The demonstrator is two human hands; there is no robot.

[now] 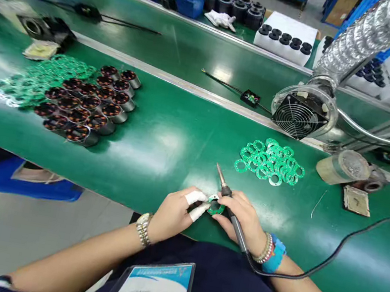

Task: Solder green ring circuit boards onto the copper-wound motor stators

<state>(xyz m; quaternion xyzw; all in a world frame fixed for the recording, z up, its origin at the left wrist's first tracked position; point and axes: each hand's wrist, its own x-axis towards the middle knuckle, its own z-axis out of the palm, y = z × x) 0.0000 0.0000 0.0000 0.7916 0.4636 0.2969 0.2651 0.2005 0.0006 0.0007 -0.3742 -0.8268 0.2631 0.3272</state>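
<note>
My left hand (173, 213), with white covers on its thumb and a finger, pinches the left side of a green ring-shaped circuit board (220, 210) near the bench's front edge. Closed around a soldering iron (239, 233) is my right hand (247, 221), whose fingertips also touch the board's right side. The iron's bare tip points up and away, above the bench and apart from the board. Whether anything sits beneath the board is hidden by my fingers. Beyond my hands lies a loose pile of similar green ring boards (271, 160).
Several metal cylinders with copper windings (89, 104) stand at left beside more green boards (40, 81). A fan on a duct (300, 115) hangs at right, above a round tub (344, 167) and a small square tray (357, 201). The iron's cable (335, 251) crosses my right forearm.
</note>
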